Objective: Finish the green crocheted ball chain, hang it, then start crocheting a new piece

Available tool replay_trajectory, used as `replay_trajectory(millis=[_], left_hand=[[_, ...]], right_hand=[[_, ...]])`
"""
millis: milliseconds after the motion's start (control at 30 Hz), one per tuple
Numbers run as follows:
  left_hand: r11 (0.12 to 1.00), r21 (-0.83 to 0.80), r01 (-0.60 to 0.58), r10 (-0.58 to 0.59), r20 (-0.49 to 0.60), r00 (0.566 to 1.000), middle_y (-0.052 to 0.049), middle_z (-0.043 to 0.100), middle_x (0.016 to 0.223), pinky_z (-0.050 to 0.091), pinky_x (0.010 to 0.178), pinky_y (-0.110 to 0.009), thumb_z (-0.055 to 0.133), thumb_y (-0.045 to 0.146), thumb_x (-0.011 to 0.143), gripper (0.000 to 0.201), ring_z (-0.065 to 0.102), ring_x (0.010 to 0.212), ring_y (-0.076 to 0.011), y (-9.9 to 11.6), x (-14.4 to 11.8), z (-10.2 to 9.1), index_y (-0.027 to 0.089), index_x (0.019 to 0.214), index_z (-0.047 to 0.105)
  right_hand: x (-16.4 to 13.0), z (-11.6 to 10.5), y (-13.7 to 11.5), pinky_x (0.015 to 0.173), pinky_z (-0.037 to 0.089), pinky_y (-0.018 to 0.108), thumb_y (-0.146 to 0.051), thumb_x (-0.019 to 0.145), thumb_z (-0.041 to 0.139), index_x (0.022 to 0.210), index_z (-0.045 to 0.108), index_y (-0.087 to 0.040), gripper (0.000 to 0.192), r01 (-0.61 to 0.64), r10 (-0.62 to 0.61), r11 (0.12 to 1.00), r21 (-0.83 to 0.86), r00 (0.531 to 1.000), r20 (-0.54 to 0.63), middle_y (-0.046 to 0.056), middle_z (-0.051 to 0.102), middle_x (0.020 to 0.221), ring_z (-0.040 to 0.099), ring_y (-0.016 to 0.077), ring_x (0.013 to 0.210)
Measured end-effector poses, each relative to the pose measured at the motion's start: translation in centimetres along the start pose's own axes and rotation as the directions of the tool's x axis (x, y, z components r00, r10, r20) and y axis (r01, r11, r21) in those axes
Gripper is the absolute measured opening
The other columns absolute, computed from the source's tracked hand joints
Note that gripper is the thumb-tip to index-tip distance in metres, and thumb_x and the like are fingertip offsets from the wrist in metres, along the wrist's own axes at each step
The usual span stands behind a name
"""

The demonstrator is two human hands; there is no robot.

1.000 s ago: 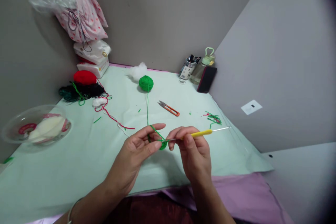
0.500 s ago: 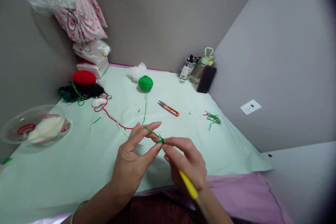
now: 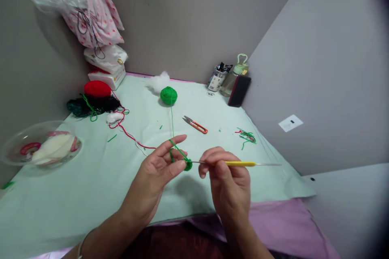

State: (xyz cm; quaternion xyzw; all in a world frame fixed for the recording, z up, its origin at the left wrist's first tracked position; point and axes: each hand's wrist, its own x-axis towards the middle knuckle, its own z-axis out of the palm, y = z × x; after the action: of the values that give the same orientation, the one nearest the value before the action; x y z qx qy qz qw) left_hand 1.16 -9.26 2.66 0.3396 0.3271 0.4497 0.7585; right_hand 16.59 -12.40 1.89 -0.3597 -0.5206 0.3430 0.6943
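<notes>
While the left hand (image 3: 156,170) pinches the green crochet piece (image 3: 189,165), the crochet hook (image 3: 240,164), clamped in the right hand (image 3: 226,178), lies level, its tip pointing leftward into that piece.

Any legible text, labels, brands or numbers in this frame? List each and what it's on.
None can be read.
Printed cup by the bottle: markings too small and blurred.
Tissue packs at the back left: a small emblem, illegible.
Roll in the clear bowl: red pattern, no readable letters.
White wall plate: dark mark, no text.
</notes>
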Motion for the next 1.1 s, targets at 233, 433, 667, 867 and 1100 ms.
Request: replay_trajectory(millis=[233,433,667,867,1100], left_hand=[[0.995,0.082,-0.051,0.05,0.011,0.999,0.001,0.069,0.094,0.043,0.096,-0.026,0.084,0.029,0.081,0.044,0.06,0.104,-0.0161,-1.1,0.2,0.1,0.035,0.123,0.073],[0.978,-0.145,0.149,-0.135,0.098,0.986,-0.002,0.072,0.096,0.043,0.097,-0.028,0.086,0.033,0.078,0.052,0.061,0.098,-0.0162,-0.9,0.9,0.0,0.024,0.126,0.072],[0.988,-0.105,0.114,-0.107,0.07,0.992,-0.002,0.07,0.088,0.042,0.092,-0.029,0.084,0.027,0.078,0.04,0.06,0.091,-0.0159,-0.4,0.7,-0.7,0.025,0.117,0.077],[0.999,0.029,0.031,-0.032,0.059,0.998,0.001,0.068,0.094,0.042,0.094,-0.028,0.084,0.027,0.079,0.039,0.06,0.096,-0.0151,-0.9,0.4,-0.1,0.032,0.117,0.076],[0.999,0.034,0.021,-0.023,0.047,0.999,0.001,0.067,0.093,0.041,0.091,-0.026,0.082,0.032,0.083,0.033,0.057,0.093,-0.0137,-0.9,0.4,0.0,0.03,0.115,0.076]], right_hand=[[-0.6,0.8,1.0,0.077,0.057,0.029,-0.009,0.097,0.059,0.109,0.076,-0.029,0.029,0.137,-0.132,0.948,-0.287,0.991,0.038,0.003,0.074,0.097,0.068,0.0163,0.092],[-1.0,0.1,2.0,0.083,0.056,0.035,-0.004,0.091,0.065,0.121,0.075,-0.028,0.04,0.356,-0.314,0.779,-0.516,0.934,0.171,0.007,0.07,0.111,0.067,0.0204,0.1],[0.3,-0.4,0.9,0.063,0.048,0.027,-0.024,0.1,0.06,0.093,0.077,-0.024,0.018,-0.137,0.141,0.987,0.079,0.988,-0.054,0.001,0.066,0.082,0.058,0.0113,0.067],[0.0,0.0,1.5,0.072,0.049,0.03,-0.026,0.099,0.061,0.097,0.078,-0.026,0.017,-0.149,0.149,0.988,0.047,0.989,0.009,0.003,0.069,0.096,0.061,0.0141,0.079],[0.0,-0.3,1.7,0.073,0.05,0.031,-0.025,0.099,0.061,0.098,0.078,-0.026,0.017,-0.157,0.156,0.988,0.012,0.988,0.009,0.003,0.069,0.094,0.061,0.0144,0.077]])
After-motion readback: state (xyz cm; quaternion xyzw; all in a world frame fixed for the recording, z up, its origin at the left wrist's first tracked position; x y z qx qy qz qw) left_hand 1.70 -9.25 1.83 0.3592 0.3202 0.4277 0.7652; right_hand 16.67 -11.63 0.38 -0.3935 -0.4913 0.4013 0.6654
